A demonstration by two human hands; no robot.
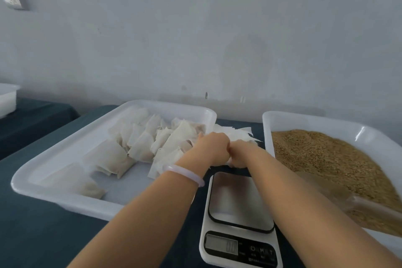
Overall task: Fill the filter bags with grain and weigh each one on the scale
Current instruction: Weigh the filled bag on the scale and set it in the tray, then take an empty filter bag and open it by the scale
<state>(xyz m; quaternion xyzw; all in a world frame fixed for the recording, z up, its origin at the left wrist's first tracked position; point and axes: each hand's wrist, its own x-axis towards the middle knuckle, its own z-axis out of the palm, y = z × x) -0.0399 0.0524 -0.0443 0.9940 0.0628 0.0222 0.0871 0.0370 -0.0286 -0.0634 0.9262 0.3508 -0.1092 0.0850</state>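
Behind the scale, left hand, right hand, half-hidden fingers seemingly pinching filter bag

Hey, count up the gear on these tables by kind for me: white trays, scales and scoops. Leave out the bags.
White trays: 3, one centre left, one right, one far left
Scales: 1
Scoops: 1
Total: 5
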